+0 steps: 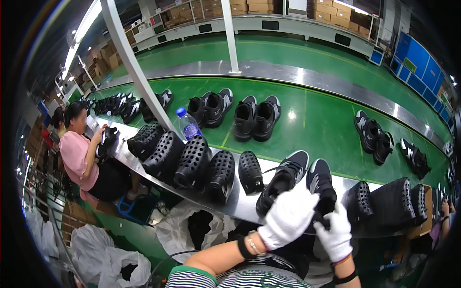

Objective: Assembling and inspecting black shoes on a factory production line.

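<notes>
We grip the right shoe (pixel 321 189) | left hand (pixel 288 218) cupped over heel, right hand (pixel 334 230) pinching collar | hold firm, mate (pixel 283 180) just left.

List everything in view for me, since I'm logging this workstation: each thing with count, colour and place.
sneakers: one pair, black and white, steel ledge at the hands
other sneaker pairs: several, black and white, green conveyor belt
perforated shoe forms: a row, black, along the ledge
water bottle: one, clear with blue cap, belt edge
co-worker: one, pink top, seated far left
plastic bags: some, white, floor lower left
left hand: white glove, on left sneaker
right hand: white glove, gripping right sneaker
</notes>
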